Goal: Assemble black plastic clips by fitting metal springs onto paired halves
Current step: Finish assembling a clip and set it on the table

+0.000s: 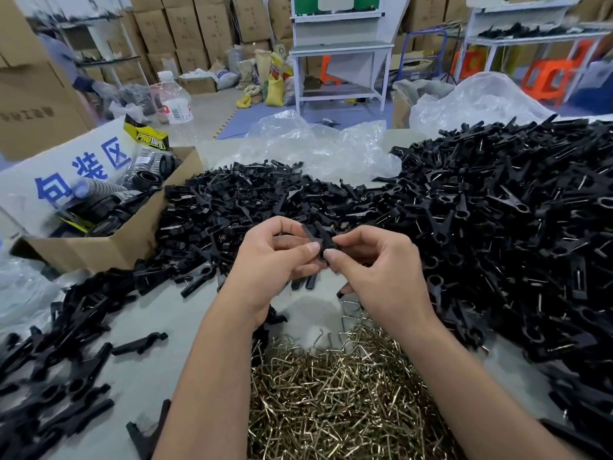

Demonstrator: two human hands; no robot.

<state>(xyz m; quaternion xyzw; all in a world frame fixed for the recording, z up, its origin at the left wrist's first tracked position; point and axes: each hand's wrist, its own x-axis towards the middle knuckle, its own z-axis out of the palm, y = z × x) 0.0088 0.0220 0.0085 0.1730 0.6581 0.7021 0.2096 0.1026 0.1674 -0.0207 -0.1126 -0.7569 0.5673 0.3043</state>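
My left hand [268,263] and my right hand [378,267] meet above the table's middle, both pinching a pair of black clip halves [320,239] crossed in a V. More black pieces stick out below my left hand's fingers. A pile of brass-coloured metal springs [335,393] lies between my forearms. Loose black halves [252,200] are heaped behind my hands. A large heap of black clips with springs [497,210] fills the right side.
An open cardboard box [109,240] with black parts stands at the left, a white sign with blue characters [66,171] behind it. More black clips [59,360] lie at the front left. Crumpled clear plastic [315,144] lies at the back. Cartons and shelves stand beyond.
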